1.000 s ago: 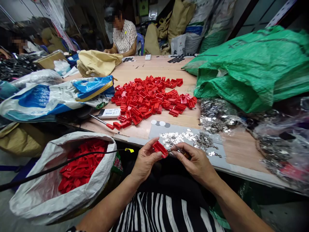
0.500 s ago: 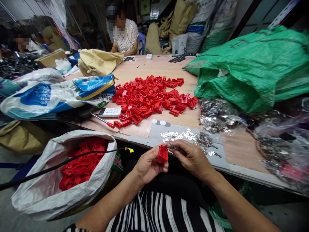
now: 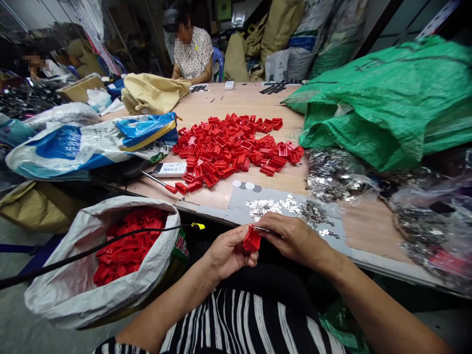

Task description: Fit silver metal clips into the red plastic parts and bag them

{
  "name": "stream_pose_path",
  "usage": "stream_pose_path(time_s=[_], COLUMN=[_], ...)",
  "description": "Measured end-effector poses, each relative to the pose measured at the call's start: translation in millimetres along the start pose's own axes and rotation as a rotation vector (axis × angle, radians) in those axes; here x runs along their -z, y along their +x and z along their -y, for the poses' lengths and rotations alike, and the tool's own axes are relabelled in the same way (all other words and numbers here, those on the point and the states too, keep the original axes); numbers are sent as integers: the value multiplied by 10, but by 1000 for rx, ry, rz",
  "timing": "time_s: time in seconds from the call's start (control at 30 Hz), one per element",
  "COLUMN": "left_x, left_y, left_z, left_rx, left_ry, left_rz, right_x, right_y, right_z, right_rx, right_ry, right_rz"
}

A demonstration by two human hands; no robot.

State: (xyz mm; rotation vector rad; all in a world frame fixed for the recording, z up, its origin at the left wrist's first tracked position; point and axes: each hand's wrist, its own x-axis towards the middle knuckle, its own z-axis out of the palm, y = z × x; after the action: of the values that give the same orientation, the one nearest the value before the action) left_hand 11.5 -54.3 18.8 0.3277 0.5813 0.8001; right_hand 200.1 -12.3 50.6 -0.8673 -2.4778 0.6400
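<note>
Between the thumb and fingers of my left hand (image 3: 230,253) is a small red plastic housing (image 3: 251,239), held just off the table's front edge. My right hand (image 3: 295,238) is closed on a thin metal tool (image 3: 262,229), which looks like tweezers. Its tip meets the upper edge of the red housing; whether a small part is at the tip is too small to tell. Just beyond my hands, flat silvery metal pieces (image 3: 263,207) lie spread on a grey mat (image 3: 238,201). Farther back on the table is a heap of red housings (image 3: 228,147).
An open white sack (image 3: 55,290) of red parts stands at left, a black cable (image 3: 121,241) crossing over it. A red-handled screwdriver (image 3: 162,183) lies beside a white box (image 3: 171,169). The green sack (image 3: 387,103) and bagged metal parts (image 3: 332,172) are at right. Another person (image 3: 193,54) sits opposite.
My right hand has turned slightly, and the tool now lies flatter against the top of the red housing. The red housing has tilted a little in my left hand. The view has shifted slightly.
</note>
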Motion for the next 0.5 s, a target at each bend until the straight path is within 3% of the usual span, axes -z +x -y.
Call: stream_pose_path(time_s=[0.23,0.37,0.5], left_x=[13,-3,-32], left_y=[8,8,4], left_z=[-10,-32,-38], left_rx=[-30,-59,-87], left_ry=[-19,-16,3], left_rz=[-13,4,-14], right_x=[-20,10,22], right_y=[7,7,-12], right_z=[-6,10,26], right_rx=[-33,-192,-292], right_ry=[118,197,224], right_rz=[-13,-97,-68])
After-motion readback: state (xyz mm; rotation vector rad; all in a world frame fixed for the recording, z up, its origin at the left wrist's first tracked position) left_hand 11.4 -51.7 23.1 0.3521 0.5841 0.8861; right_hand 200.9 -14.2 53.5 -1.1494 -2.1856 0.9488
